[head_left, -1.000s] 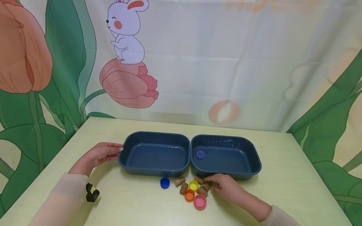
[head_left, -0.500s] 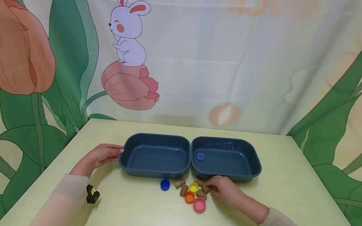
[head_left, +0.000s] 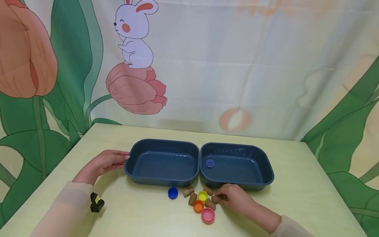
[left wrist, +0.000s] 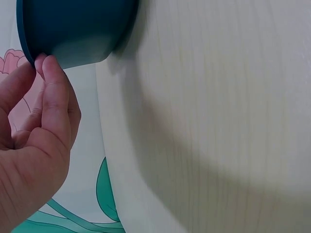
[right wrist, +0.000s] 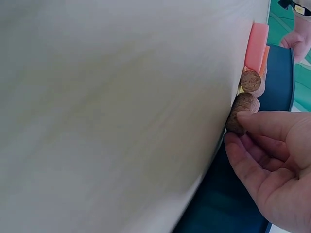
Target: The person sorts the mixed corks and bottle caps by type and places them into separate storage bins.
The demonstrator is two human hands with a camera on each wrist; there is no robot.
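My left hand (head_left: 108,162) is at the left end of a dark blue plastic tub (head_left: 165,181), its thumb and fingertips pinching the rim in the left wrist view. Just in front of a second blue tub (head_left: 237,185), my right hand (head_left: 237,197) pinches a brown cork (right wrist: 238,111) between thumb and fingers. The cork is low, close over the table. Several more corks lie beside it, among a yellow cap (head_left: 202,196), an orange cap (head_left: 198,206) and a pink cap (head_left: 208,215).
A blue cap (head_left: 173,193) lies left of the group. One purple cap (head_left: 210,163) sits inside the right tub. The tubs stand side by side on a pale table (head_left: 142,217), with a printed cloth (head_left: 189,65) hanging behind. A black strap piece (head_left: 96,202) is at the left wrist.
My right fingers have closed on the cork at the right of the group. The pink cap has shifted slightly left and nearer. My left hand stays at the left tub.
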